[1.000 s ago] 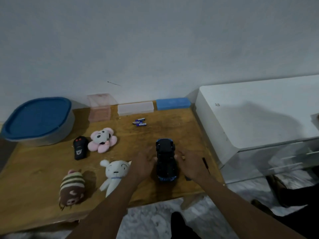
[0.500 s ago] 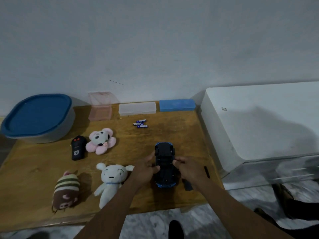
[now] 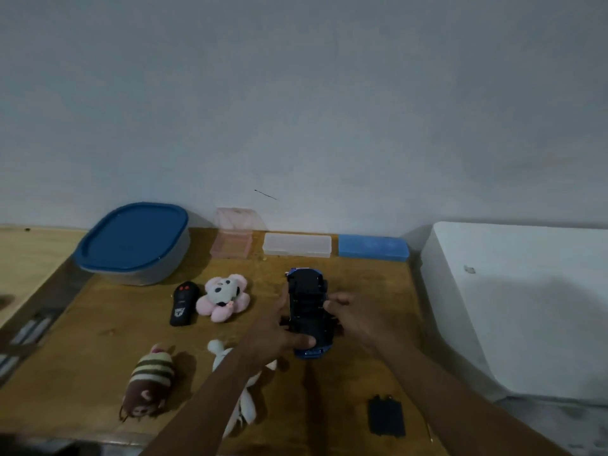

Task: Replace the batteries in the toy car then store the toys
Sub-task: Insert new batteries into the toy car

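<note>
Lying nearest on the wooden table (image 3: 98, 340), a black cover (image 3: 386, 416) sits just beside the right forearm. Beyond it the left hand (image 3: 273, 337) grips the upturned toy car (image 3: 307, 304), thumb laid across its black underside near the blue bumper. The right hand (image 3: 357, 320) holds the other side, fingers (image 3: 332, 304) curled onto the edge. Farther back lie a pink plush (image 3: 225, 297) and a remote (image 3: 183, 302).
</note>
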Available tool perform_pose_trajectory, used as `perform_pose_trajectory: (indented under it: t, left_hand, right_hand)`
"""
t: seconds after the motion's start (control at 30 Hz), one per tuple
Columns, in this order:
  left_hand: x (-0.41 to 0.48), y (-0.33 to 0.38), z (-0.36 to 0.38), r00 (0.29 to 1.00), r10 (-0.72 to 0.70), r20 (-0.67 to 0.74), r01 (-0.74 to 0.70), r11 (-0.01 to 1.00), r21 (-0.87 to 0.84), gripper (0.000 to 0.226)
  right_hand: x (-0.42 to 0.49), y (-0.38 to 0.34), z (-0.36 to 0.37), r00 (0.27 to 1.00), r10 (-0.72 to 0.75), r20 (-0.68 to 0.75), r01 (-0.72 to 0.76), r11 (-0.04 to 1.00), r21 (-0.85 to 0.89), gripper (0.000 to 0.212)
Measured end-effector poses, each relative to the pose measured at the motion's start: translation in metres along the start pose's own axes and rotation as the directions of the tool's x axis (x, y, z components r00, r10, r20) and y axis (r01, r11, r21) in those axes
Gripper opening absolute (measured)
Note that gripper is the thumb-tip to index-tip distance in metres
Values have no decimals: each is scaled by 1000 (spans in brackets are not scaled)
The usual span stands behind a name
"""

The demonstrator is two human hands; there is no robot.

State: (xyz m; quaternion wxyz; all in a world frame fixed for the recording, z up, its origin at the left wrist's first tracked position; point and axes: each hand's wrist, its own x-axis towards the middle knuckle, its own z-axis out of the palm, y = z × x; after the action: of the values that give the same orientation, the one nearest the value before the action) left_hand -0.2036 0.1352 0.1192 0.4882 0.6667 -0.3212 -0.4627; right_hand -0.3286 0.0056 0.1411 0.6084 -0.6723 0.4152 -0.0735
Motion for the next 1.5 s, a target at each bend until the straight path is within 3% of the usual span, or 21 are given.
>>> perform_pose_trajectory:
  t: [0.37, 0.47, 0.57, 0.63, 0.7, 0.77, 0.83, 1.03, 1.23, 1.33, 1.37, 1.43, 1.5]
  left_hand:
    - [32, -13, -73, 999, -37, -23, 34, 991, -129, 106]
    - [50, -15, -91, 998, -55, -5, 53, 983, -176, 110]
    - [69, -16, -111, 999, -41, 5, 41, 974, -225, 115]
    - [79, -15, -123, 998, -67, 11, 67, 948, -310, 114]
    - [86, -15, -134, 997, -62, 36, 71, 928, -365, 113]
    - [94, -16, -144, 999, -30, 22, 35, 958, -286, 110]
    - [101, -18, -153, 1000, -19, 23, 23, 976, -218, 111]
    - [117, -18, -159, 999, -9, 46, 17, 985, -174, 103]
    - [129, -21, -159, 995, -26, 99, 46, 977, -208, 109]
    - [134, -24, -158, 995, -15, 97, 34, 980, -197, 108]
    - [135, -24, -157, 996, -10, 92, 28, 980, -195, 106]
    - [134, -23, -154, 997, 7, 81, 9, 982, -191, 102]
    - [132, -20, -152, 998, 22, 62, -10, 984, -179, 100]
  right_hand:
    - [57, -28, 51, 997, -26, 67, 28, 999, -26, 16]
    - [83, -27, 55, 997, -78, -4, 75, 971, -225, 18]
    - [108, -22, 56, 961, -253, -112, 138, 789, -598, 21]
    - [125, -14, 58, 946, -325, -10, 191, 581, -791, 31]
    - [141, -7, 61, 953, -269, 140, 237, 371, -898, 50]
    - [154, -4, 64, 952, -182, 245, 276, 176, -945, 62]
    - [165, -1, 64, 949, -117, 291, 303, 92, -949, 59]
    - [193, 24, 62, 918, -189, 348, 368, 80, -926, 48]
    - [203, 38, 70, 943, -210, 259, 311, 272, -911, 39]
    - [204, 39, 73, 945, -296, 137, 208, 226, -952, 35]
    - [205, 39, 74, 947, -275, 165, 228, 214, -950, 34]
    - [206, 37, 77, 963, -202, 178, 236, 315, -919, 34]
    - [207, 30, 77, 985, -166, 54, 129, 484, -865, 37]
